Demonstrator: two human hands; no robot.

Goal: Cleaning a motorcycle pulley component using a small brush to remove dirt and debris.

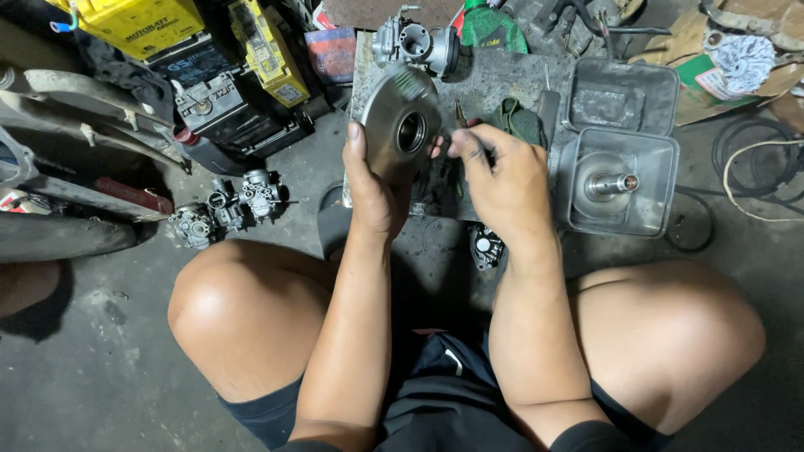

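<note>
**Metal disc held up for work at its centre hole**

Head view: the person squatted on the concrete floor [100, 368]. The left hand [373, 188] was closed around the lower edge of a round metal disc [400, 125], thumb up its left rim, holding it tilted above a dark slab [494, 84] on the floor. The right hand [502, 180] was pinched shut, fingertips together near the disc's right edge; whether it held a small part I could not tell.

As a judgement, the work stood midway: the disc was off its machine and in hand, while a matching piece with a shaft sat apart in a grey metal tray [662, 151] to the right, so refitting remained.

The disc looked dull grey, smooth-faced and slightly cone-shaped, with a bushed round hole at its middle. Three carburettors [226, 208] lay on the floor at left, another [414, 42] at the slab's far end.
</note>
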